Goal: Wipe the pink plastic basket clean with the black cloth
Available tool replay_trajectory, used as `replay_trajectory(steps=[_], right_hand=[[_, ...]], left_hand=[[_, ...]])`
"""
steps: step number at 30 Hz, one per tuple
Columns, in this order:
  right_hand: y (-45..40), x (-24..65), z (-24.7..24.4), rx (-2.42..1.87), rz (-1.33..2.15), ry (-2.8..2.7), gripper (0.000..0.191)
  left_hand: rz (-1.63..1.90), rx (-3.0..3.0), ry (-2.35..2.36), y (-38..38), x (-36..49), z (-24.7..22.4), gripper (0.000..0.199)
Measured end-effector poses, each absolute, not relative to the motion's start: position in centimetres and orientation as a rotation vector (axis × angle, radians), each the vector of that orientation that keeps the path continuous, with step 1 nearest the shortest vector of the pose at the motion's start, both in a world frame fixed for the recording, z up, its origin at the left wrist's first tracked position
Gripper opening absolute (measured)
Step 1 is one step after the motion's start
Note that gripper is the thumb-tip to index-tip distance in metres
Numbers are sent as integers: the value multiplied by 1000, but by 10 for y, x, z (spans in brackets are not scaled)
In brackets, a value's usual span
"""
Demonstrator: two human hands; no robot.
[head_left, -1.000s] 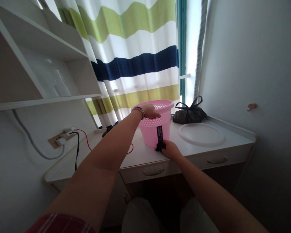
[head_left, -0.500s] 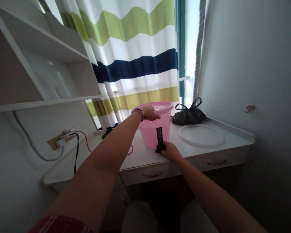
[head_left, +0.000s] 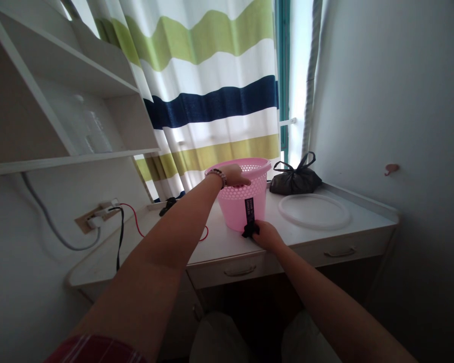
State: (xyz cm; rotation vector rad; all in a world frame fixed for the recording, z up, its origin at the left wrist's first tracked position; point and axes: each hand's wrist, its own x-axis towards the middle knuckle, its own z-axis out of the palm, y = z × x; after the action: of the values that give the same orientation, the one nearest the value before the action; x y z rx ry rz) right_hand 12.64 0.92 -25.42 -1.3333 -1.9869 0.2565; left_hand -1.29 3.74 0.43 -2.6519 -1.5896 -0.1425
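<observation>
Only the head view to go on here, so this is what I've got. My left grip [head_left: 234, 174] is up at the near rim of the pink basket [head_left: 236, 214], fingers curled over the edge and closed on it, with the beaded bracelet [head_left: 221, 177] at that wrist. My right grip [head_left: 265, 235] is down low by the basket's foot, fingers pinched shut on a bunched black piece [head_left: 250, 229]. Can't make out exactly what that piece is, sorry, too small and dark. Right above it there's a black strip [head_left: 249, 207] with pale lettering against the basket's side, too tiny for me to read.

The basket is standing upright around the middle of the white surface [head_left: 227, 248], holes around its upper part, solid lower down. Over to its right a pale ring [head_left: 321, 227] lies flat, and behind that sits a dark plastic bag [head_left: 295, 181] with its handles sticking up, near the wall. On the left, a red cable [head_left: 135, 214] and a black cable [head_left: 120, 234] come down from the plugs at the wall socket [head_left: 85, 222]; my left forearm covers part of the red one. There's also some small dark stuff [head_left: 168, 205] at the back, half hidden by that forearm. Striped curtain [head_left: 219, 103] behind it all.
</observation>
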Motion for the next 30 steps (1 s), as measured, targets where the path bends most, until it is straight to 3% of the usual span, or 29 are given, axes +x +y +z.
replay_trajectory(steps=[30], right_hand=[[3,126,-248,-1369,286,-1967,19]], left_hand=[[-169,-2650,-1582,35,-13,4,38]])
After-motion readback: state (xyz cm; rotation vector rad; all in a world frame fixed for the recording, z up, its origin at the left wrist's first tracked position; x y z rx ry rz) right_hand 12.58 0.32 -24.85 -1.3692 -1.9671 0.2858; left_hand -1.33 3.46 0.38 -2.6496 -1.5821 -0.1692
